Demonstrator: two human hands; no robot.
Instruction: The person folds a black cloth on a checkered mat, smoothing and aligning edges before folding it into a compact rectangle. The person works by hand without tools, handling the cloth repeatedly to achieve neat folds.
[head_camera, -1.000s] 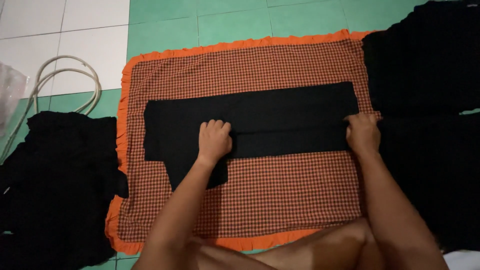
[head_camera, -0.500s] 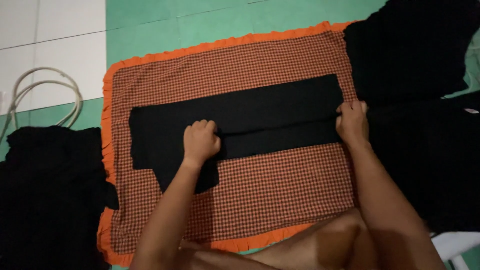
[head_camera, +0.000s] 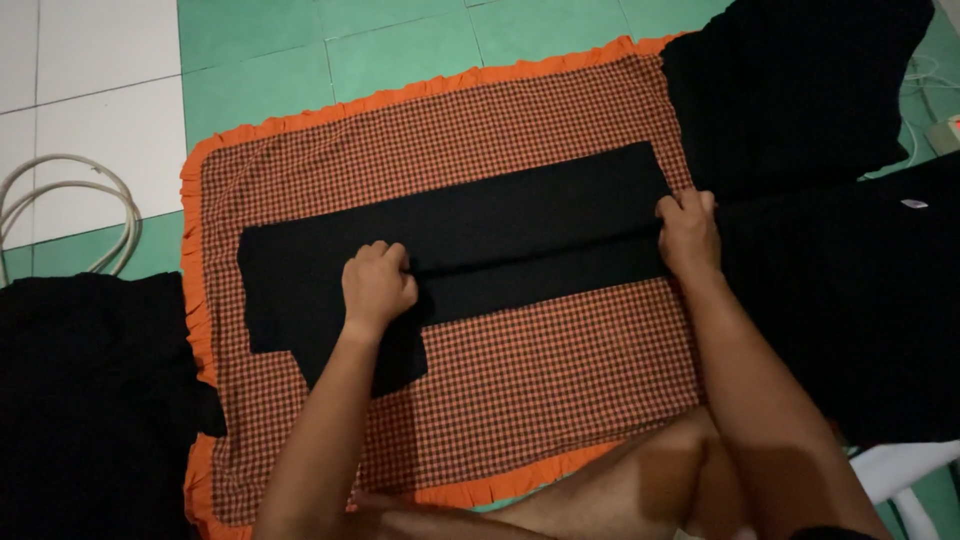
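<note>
Folding looks to be the step in hand: you have a long black cloth garment (head_camera: 470, 225) lying flat across the middle of the orange-frilled checked red-and-black mat (head_camera: 540, 370), your landmark on the green and white tiled floor (head_camera: 300, 60). Your left hand (head_camera: 377, 285) is curled shut, knuckles up, pinching the garment's folded edge near its left-of-centre part. Your right hand (head_camera: 687, 230) is likewise closed, fingers tucked over the garment's right end at the mat's right border. A small flap of the garment hangs toward you below the left hand. Off the mat's left side sits a heap of black clothing (head_camera: 90, 400), with a loop of pale hose (head_camera: 60, 210) beyond it; more dark fabric (head_camera: 800, 90) spreads off the mat's right side. By my judgement, the next move calls for both grips to travel together, keeping the edge straight and the layers aligned.
</note>
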